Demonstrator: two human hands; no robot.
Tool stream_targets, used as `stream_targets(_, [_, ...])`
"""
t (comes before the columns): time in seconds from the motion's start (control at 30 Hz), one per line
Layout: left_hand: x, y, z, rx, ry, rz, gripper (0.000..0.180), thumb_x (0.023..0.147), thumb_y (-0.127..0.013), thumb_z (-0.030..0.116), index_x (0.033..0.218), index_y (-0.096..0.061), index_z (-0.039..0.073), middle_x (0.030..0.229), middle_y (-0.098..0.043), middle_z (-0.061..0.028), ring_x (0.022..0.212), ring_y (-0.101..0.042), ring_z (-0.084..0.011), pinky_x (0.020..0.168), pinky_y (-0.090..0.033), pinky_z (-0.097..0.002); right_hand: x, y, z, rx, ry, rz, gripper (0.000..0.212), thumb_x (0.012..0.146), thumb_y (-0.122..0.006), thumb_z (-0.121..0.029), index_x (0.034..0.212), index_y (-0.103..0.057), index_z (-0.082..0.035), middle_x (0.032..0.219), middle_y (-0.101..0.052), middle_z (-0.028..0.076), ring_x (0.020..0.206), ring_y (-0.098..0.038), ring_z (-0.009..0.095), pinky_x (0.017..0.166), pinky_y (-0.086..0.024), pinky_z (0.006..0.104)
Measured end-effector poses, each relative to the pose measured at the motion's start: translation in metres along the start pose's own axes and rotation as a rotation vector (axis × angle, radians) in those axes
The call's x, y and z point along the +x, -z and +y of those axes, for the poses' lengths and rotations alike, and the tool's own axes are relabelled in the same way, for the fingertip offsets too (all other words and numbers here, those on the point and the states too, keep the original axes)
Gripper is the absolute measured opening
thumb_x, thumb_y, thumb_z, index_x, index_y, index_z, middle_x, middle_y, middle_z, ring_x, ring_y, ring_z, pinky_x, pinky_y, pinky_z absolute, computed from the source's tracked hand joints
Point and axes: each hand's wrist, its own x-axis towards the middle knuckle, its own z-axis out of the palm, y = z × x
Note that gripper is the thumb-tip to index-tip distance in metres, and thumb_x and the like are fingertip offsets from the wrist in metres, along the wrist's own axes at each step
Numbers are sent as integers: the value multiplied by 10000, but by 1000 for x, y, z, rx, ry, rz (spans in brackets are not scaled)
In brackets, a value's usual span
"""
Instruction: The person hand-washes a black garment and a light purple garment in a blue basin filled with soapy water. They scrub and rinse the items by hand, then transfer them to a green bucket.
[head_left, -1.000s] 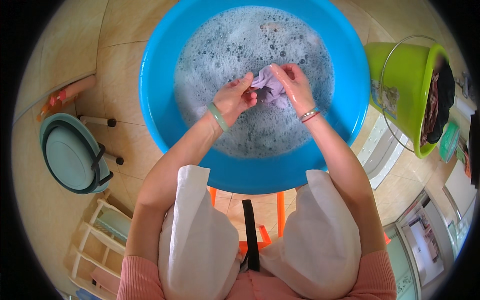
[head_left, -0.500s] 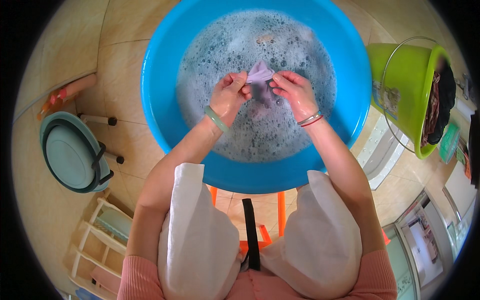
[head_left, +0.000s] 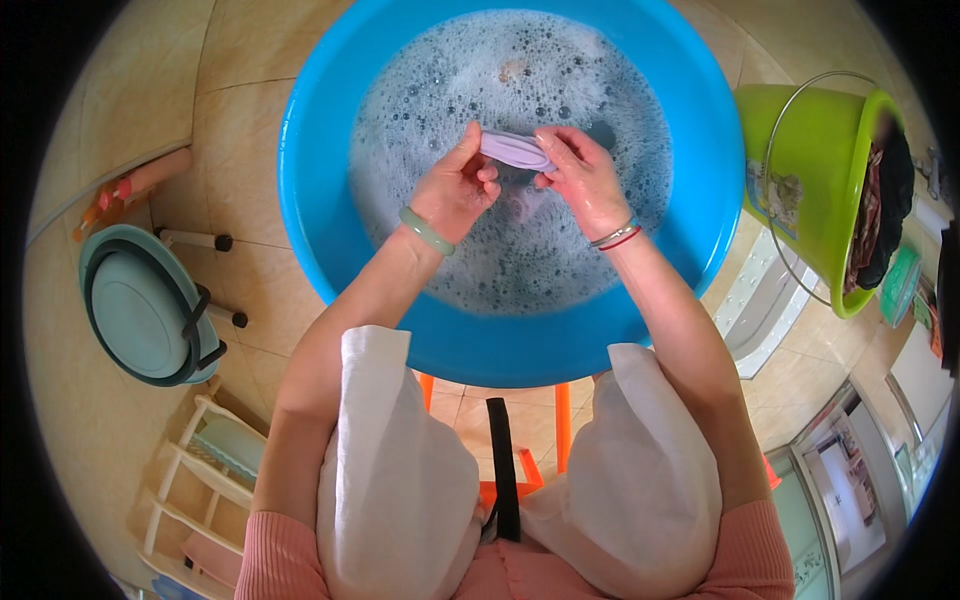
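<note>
Bridging left grip [head_left: 453,193], right grip [head_left: 590,190]: cloth [head_left: 515,151]

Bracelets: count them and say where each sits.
3: a pale green bangle on the wrist of the left hand, and a silver band and a thin red band, side by side, on the wrist of the right hand. No others show.

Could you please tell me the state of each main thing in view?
Lavender cloth: gathered between both hands
Left hand: holding the cloth's left end
Right hand: holding its right end
Blue basin: containing foamy water
Green bucket: uncovered, dark fabric inside
Bucket handle: swung down
</note>
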Motion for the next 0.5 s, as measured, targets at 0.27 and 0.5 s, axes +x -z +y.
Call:
stream_targets(0.27, [33,21,-4,507,-86,361,287,778,-793,295,806,-587,96,679,-549,8,512,-472,-100,433,-385,-246,29,2,23,-1320,312,103,234,875,-607,-260,891,-584,-27,982,-631,201,785,-619,389,692,-507,455])
stream_targets(0.5, [41,31,13,200,128,71,369,910,-591,419,970,-621,57,816,-624,-69,684,-577,-156,606,-491,-288,-3,-47,7,-1149,395,18,297,929,-536,-336,808,-550,-65,727,-634,152,669,-634,361,583,-498,443])
